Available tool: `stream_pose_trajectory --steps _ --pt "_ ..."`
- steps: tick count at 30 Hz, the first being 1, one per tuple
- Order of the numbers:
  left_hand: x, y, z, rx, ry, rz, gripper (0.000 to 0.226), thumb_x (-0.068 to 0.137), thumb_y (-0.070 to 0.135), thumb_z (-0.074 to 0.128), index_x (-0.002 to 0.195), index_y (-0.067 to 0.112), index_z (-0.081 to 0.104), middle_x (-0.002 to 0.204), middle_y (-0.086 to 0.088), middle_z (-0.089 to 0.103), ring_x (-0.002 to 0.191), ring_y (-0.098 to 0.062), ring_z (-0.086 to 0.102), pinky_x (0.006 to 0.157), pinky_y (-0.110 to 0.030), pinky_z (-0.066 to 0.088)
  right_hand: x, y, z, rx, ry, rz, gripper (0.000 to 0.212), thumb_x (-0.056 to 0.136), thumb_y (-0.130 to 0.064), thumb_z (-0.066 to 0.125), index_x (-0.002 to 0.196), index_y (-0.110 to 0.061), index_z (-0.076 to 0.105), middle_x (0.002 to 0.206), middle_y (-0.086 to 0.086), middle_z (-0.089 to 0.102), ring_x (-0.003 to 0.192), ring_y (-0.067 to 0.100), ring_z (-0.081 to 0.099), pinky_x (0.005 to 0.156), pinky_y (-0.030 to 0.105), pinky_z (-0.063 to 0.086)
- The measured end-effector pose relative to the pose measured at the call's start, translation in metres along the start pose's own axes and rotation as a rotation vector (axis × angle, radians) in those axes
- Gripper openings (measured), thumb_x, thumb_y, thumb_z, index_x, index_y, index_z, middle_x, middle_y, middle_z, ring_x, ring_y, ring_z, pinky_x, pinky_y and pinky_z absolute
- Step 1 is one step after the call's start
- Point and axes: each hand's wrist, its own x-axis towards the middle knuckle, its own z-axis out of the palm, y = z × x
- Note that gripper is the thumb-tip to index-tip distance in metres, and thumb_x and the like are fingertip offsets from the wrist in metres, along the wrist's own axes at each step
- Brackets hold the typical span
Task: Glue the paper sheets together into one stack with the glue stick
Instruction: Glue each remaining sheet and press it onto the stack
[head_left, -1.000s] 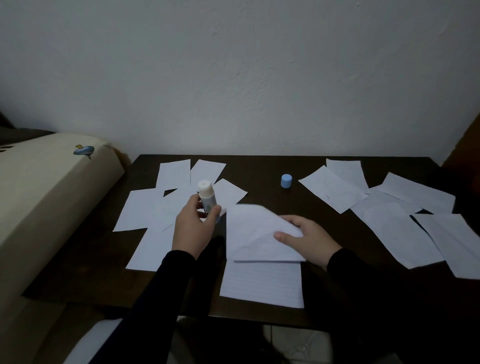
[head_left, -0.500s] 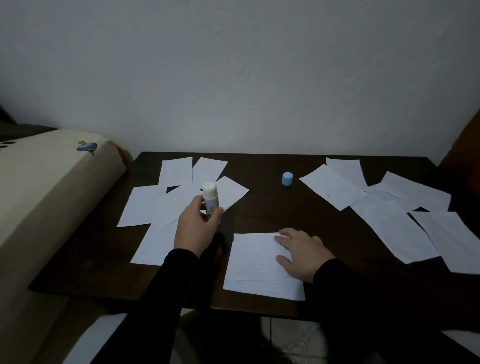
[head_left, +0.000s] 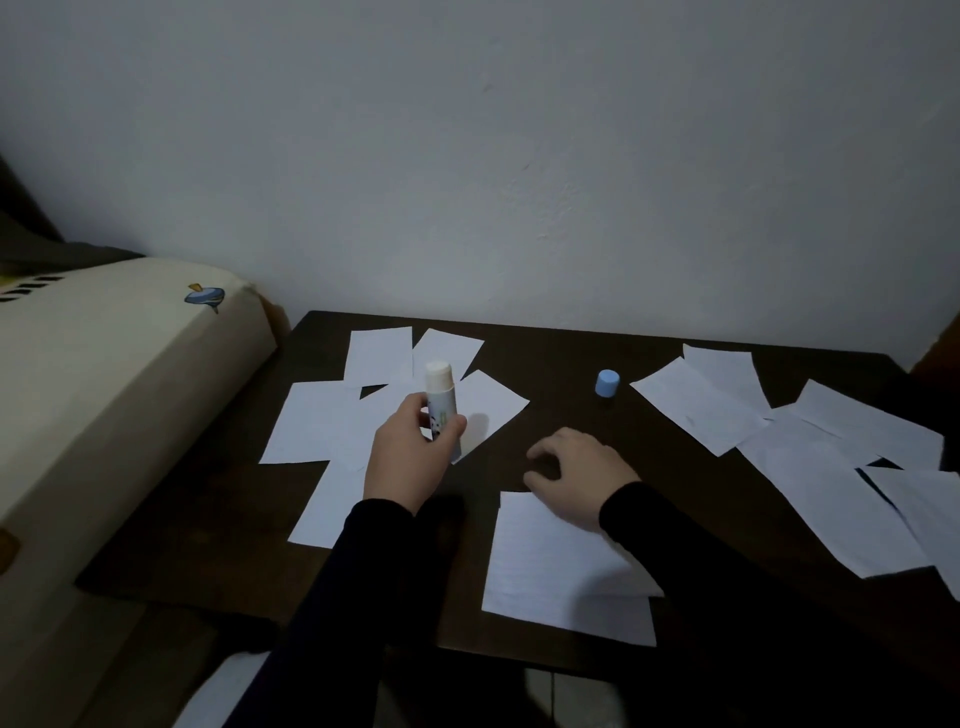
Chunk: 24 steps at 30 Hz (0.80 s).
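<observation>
Dark counter (head_left: 561, 358) against pale wall. Right hand (head_left: 576, 470) now off stack (head_left: 563, 566), past its far edge, grip loose, holding nothing. Left hand (head_left: 410, 457) beside stack, grip clenched round uncapped glue stick (head_left: 440, 400). Sheet pressed down; likely next sheet (head_left: 696, 402) due.

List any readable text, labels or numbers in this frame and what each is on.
No text here can be read.
glue stick: printed label with dark and green marks, too blurred to read.
stack: faint ruled lines, no words visible.
cushion: a small blue printed figure and black bars, no legible letters.
blue cap: plain.
</observation>
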Motion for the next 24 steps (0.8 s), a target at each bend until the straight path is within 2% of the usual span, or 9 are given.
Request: stream_pose_trajectory --steps 3,7,11,14,24 --pt "0.008 -0.005 -0.01 -0.022 0.012 -0.019 0.055 0.09 0.043 0.06 0.138 0.022 0.042 0.133 -0.004 0.053 0.114 -0.021 0.055 0.094 -0.037 0.049 0.028 -0.013 0.006 -0.002 0.04 -0.003 0.032 0.093 -0.036 0.057 0.124 -0.027 0.059 0.127 -0.006 0.054 0.115 0.013 0.053 0.1 0.033 0.044" --pt "0.018 -0.013 -0.02 -0.053 0.021 -0.012 0.052 0.092 0.046 0.056 0.135 0.021 0.044 0.129 -0.003 0.055 0.097 -0.011 0.051 0.079 -0.026 0.049 0.059 -0.025 0.015 -0.091 0.079 -0.069 0.035 0.093 -0.035 0.054 0.128 -0.028 0.056 0.134 -0.005 0.05 0.121 0.014 0.048 0.104 0.036 0.039" --pt "0.029 -0.017 -0.023 -0.044 0.01 -0.002 0.051 0.092 0.048 0.055 0.134 0.021 0.045 0.127 -0.003 0.055 0.094 -0.008 0.049 0.08 -0.025 0.049 0.074 -0.033 0.029 -0.191 0.013 -0.15 0.051 0.096 -0.039 0.049 0.145 -0.03 0.037 0.155 -0.006 0.028 0.143 0.014 0.023 0.114 0.046 0.024" --pt "0.034 -0.017 -0.023 -0.049 -0.007 0.012 0.051 0.092 0.048 0.055 0.134 0.02 0.046 0.125 -0.003 0.056 0.093 -0.008 0.049 0.081 -0.025 0.048 0.078 -0.032 0.038 -0.262 -0.059 -0.136 0.054 0.099 -0.046 0.041 0.15 -0.033 0.027 0.16 -0.007 0.017 0.147 0.015 0.012 0.116 0.052 0.015" --pt "0.035 -0.005 -0.005 -0.073 -0.082 0.038 0.05 0.092 0.048 0.055 0.131 0.019 0.048 0.123 -0.003 0.057 0.094 -0.01 0.051 0.086 -0.028 0.05 0.061 -0.013 0.035 -0.428 0.033 -0.052 0.056 0.097 -0.058 0.033 0.147 -0.033 0.032 0.152 -0.001 0.032 0.137 0.02 0.031 0.109 0.045 0.028"
